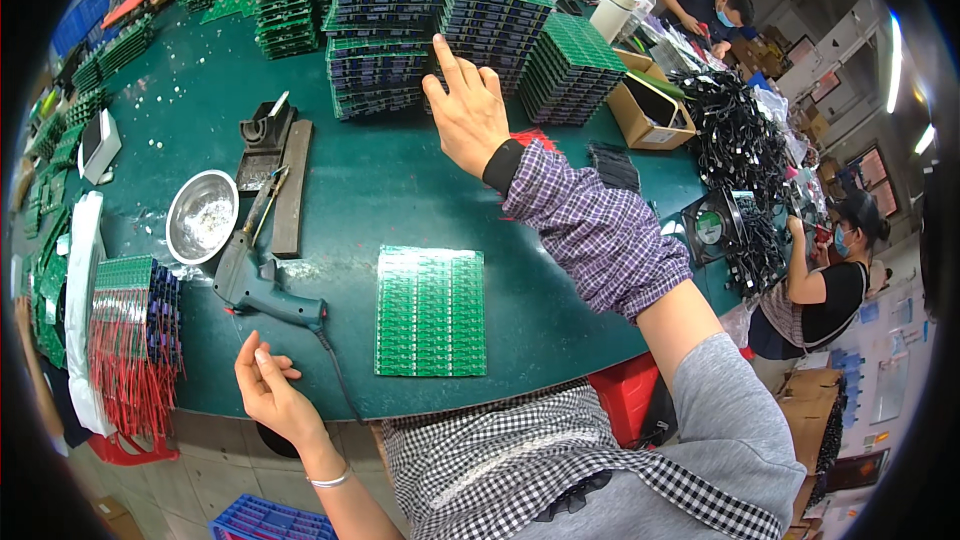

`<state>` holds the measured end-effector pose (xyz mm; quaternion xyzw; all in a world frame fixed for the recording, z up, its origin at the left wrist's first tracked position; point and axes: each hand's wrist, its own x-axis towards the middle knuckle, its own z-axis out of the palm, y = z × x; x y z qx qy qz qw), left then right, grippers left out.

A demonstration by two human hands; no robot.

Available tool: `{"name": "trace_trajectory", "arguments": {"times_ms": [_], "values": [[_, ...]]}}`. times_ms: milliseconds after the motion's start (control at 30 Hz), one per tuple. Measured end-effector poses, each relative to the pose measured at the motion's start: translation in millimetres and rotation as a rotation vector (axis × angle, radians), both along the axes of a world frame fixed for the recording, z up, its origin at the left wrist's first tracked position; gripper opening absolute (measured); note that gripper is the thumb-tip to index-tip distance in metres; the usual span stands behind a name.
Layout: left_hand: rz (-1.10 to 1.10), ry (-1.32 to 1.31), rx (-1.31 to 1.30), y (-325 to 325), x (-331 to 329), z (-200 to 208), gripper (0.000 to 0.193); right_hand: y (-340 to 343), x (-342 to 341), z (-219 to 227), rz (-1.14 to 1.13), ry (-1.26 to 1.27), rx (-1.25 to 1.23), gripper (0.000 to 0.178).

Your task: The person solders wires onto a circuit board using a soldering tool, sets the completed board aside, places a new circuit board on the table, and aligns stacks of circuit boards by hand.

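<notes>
My right hand [468, 115] reaches to the back of the bench, index finger stretched out at the edge of tall stacks of green circuit board panels [388, 0]. Its other fingers are bent, and nothing shows in its grasp. My left hand [275, 395] hovers at the bench's front edge with loosely curled, parted fingers; no held object can be made out. Just beyond it lies a dark teal soldering gun [262, 288], its tip resting towards a metal stand [266, 140]. One green circuit board panel [430, 312] lies flat in front of me, untouched by either hand.
A metal bowl [202, 217] stands left of the gun. Further left is a board stack with red wires [130, 350]. At the right are a cardboard box [650, 112], a small fan [712, 227] and bundled black cables [735, 140]. Other people [815, 280] work nearby.
</notes>
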<state>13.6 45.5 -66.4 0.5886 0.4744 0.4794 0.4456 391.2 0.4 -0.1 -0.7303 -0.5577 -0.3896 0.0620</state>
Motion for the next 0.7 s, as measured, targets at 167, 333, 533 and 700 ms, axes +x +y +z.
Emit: {"name": "trace_trajectory", "arguments": {"times_ms": [167, 333, 533, 700], "values": [[-0.005, -0.016, 0.011, 1.4, -1.3, -3.1, 0.027, 0.2, -0.9, 1.8, -0.033, 0.022, -0.054, 0.023], [0.001, -0.027, 0.018, 1.7, -0.4, -3.6, 0.027, 0.3, -2.4, 7.1, -0.078, -0.047, 0.012, 0.019], [-0.002, -0.031, 0.011, 1.0, 0.2, -2.9, 0.026, 0.9, 1.6, 10.9, -0.098, -0.072, -0.004, 0.023], [-0.005, -0.034, 0.013, 1.6, -0.6, -3.9, 0.027, 1.1, -0.1, 15.4, -0.077, -0.077, -0.020, 0.024]]}}
